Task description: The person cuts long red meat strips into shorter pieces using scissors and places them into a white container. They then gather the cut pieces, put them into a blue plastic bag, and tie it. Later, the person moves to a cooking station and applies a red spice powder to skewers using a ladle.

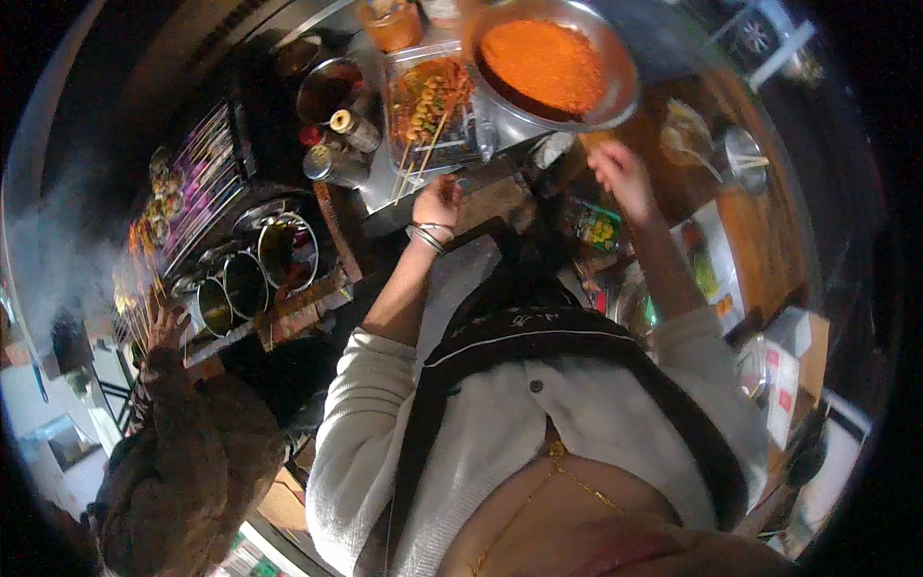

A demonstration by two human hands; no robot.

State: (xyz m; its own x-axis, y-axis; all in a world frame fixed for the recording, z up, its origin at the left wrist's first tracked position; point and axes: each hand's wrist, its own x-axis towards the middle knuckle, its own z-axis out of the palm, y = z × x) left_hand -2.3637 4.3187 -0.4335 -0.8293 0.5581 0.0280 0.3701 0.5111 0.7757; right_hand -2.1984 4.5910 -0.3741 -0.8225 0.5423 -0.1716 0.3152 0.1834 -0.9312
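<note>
My left hand (439, 204), with bangles at the wrist, has its fingers curled by the lower ends of several wooden sticks (404, 173). What it holds, if anything, is hidden. The sticks belong to skewers of sauced, curled food (431, 101) lying over a clear plastic container (478, 135). To the right, my right hand (620, 178) hangs just below the rim of a wide metal bowl (620, 72) heaped with orange-red powder (543, 62). Its fingers are bunched; no object shows between them. An orange-filled jar (392, 24) stands behind the container.
Shaker bottles (336, 166) and a dark metal pot (332, 91) stand left of the container. Farther left, a smoking grill (197, 183) carries skewers. A co-worker's hand (166, 327) is at its near end, beside metal pots (245, 284). A wooden board (760, 231) lies right.
</note>
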